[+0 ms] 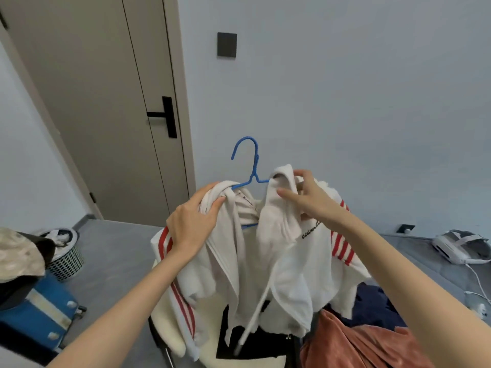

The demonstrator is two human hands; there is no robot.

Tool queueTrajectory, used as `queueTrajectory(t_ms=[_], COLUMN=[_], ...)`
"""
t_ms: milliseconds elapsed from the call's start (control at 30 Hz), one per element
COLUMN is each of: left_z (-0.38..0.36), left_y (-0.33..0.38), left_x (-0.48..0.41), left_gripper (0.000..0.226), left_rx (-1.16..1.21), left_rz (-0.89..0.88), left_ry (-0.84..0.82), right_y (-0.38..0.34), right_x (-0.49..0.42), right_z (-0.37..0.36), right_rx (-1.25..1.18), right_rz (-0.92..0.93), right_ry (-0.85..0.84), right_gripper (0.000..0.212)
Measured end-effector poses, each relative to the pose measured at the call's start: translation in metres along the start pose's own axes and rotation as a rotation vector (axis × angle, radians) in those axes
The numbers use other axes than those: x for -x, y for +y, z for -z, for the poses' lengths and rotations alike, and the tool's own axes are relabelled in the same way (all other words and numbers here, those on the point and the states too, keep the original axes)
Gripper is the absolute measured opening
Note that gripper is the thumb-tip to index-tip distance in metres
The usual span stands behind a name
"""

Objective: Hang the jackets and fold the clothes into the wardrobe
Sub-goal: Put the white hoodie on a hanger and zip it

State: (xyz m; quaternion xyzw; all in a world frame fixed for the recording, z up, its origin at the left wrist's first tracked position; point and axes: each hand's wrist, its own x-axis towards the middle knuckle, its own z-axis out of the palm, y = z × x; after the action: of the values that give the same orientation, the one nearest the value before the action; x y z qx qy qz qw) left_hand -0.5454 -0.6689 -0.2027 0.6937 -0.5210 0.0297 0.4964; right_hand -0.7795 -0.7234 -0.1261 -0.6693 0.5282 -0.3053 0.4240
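Head view: the fingers (212,205) of the left hand (191,227) are curled over the left shoulder of the white jacket (292,274), clamping it on the blue hanger (252,166). Collar fabric is pinched between thumb and fingers (303,172) of the right hand (310,200). The jacket is held up mid-air, above a near clothes pile (358,341). The collar is best drawn over the hanger's bare right arm while the left shoulder is kept pinned, so the hanger is not tipped. Black script (310,231) on the chest is partly hidden and cannot be read; a neck label (248,200) is too small.
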Motion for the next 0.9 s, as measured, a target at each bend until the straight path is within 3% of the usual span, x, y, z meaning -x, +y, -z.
queueTrajectory(t_ms=[167,300,367,467,533,633,700,733,800,900], left_z=[0.015,0.023,0.023,0.025,0.028,0.025,0.021,0.021,0.023,0.029], left_y=[0.002,0.002,0.003,-0.002,-0.005,0.000,0.004,0.005,0.003,0.004], left_x=[0.001,-0.001,-0.001,-0.003,-0.006,-0.001,0.001,0.001,0.000,0.003], left_gripper=[0.029,0.034,0.034,0.033,0.036,0.032,0.026,0.025,0.029,0.038], left_rx=[0.035,0.069,0.073,0.012,-0.036,-0.081,-0.051,-0.020,0.023,0.078], left_rz=[-0.088,-0.100,-0.103,-0.132,-0.162,-0.290,-0.263,-0.220,-0.137,-0.110], left_ry=[0.135,0.171,0.149,0.092,0.069,0.069,0.075,0.080,0.106,0.120], right_y=[0.005,0.015,0.022,0.019,0.008,-0.016,-0.023,-0.023,-0.016,0.005], right_x=[-0.006,-0.010,-0.011,-0.011,-0.010,-0.004,0.000,0.000,0.000,-0.002], right_z=[0.020,0.027,0.021,0.012,0.013,0.010,0.007,0.009,0.018,0.029], right_rx=[-0.033,0.252,0.342,-0.011,-0.217,-0.516,-0.555,-0.437,0.093,0.852], right_rz=[0.093,-0.001,0.026,0.006,0.002,0.040,0.052,0.080,0.181,0.339], right_ry=[0.158,0.068,0.096,0.119,0.049,-0.156,-0.235,-0.246,-0.232,-0.039], right_gripper=[0.056,0.066,0.053,0.030,0.020,0.020,0.023,0.026,0.037,0.050])
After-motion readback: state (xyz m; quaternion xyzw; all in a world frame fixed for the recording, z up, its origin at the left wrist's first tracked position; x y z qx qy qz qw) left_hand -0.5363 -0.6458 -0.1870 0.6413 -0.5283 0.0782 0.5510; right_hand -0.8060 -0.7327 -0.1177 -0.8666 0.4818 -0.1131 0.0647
